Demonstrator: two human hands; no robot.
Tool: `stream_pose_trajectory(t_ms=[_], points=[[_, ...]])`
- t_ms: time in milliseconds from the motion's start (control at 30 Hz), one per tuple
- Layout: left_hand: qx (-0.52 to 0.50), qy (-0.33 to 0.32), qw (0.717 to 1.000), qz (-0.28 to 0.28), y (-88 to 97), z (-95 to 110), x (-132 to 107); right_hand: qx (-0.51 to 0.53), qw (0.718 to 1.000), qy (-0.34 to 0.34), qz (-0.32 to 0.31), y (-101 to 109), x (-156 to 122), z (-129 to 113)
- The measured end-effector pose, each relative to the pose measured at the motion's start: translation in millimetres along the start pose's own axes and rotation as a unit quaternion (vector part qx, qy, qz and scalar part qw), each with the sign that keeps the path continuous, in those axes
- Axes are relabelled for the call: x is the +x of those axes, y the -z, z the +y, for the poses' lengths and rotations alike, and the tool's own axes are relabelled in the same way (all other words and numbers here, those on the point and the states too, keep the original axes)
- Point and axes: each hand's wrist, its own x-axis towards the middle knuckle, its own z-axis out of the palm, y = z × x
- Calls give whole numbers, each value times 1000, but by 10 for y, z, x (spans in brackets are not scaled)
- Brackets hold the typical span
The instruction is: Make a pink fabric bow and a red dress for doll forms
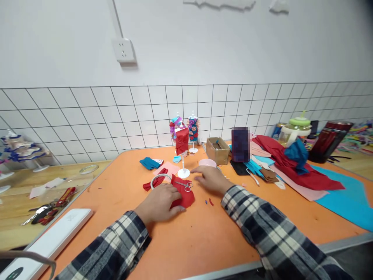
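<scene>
My left hand [159,201] lies palm down on a piece of red fabric [186,196] on the orange mat [204,233], fingers flat and together. My right hand [210,178] rests palm down just right of it, fingers stretched toward small silver scissors [184,185] that lie on the red fabric. A white tape loop [159,178] lies behind my left hand. A small mannequin on a white stand wears a red cloth [182,142]. Beside it stands a second little mannequin in a blue flowered dress [192,130].
A cardboard box [217,150], a pink bowl [207,162], and piles of red, pink and blue cloth [291,167] lie at the right. A green-lidded jar [295,130] and dark cup [328,142] stand behind. A white box [52,237] and pliers [48,210] lie left.
</scene>
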Motion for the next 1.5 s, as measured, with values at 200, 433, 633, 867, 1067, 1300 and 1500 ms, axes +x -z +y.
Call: stream_pose_trajectory(t_ms=[200, 433, 633, 867, 1067, 1300, 1500], points=[[-13, 10, 999, 40, -17, -50, 33, -33, 984, -172, -43, 617, -240, 695], [2, -36, 995, 92, -105, -91, 48, -14, 955, -259, -142, 567, -368, 888], [4, -48, 991, 124, -125, -133, 22, 33, 937, -261, -231, 614, -448, 850], [-40, -116, 975, 184, -256, 184, 154, 41, 935, -246, -252, 527, -403, 884], [-187, -75, 966, 162, -254, 256, 164, 83, 965, -151, -196, 563, -355, 614], [-625, 196, 752, 69, -361, 171, 145, -65, 964, 205, 155, -36, -313, -102], [-739, 176, 650, 31, -352, 270, 154, -115, 930, 291, 194, -121, -399, -181]])
